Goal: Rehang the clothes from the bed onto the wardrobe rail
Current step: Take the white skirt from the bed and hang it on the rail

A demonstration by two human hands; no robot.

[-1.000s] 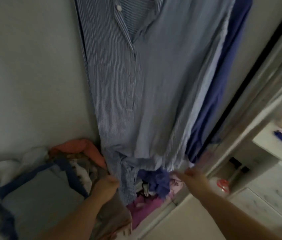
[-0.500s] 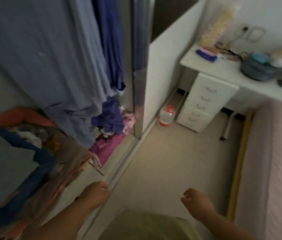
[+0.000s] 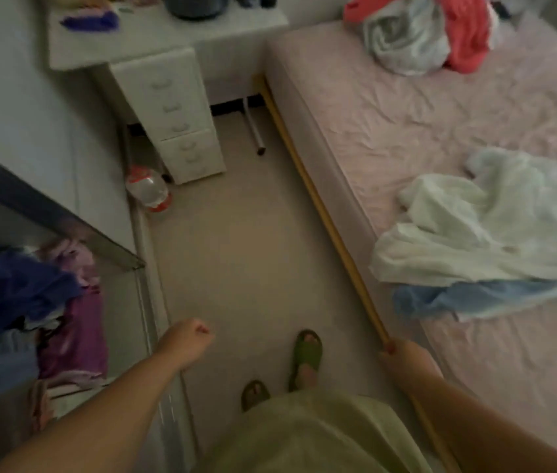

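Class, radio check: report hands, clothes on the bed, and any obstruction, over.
Left hand curled, holding nothing. Right hand by the yellow wooden pole; grip unclear. White and light-blue crumpled garments on the pink bed. Bare floor between.

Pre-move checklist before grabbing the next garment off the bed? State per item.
1. Left hand free: ok, curled, holds nothing.
2. Right hand free: cannot tell, it sits at the wooden bed rail, contact unclear.
3. Clothes left on bed: ok, white garment over a light blue one, nearest.
4. More clothes: ok, white and red pile at far end.
5. Floor path: ok, bottle stands aside by the drawers.
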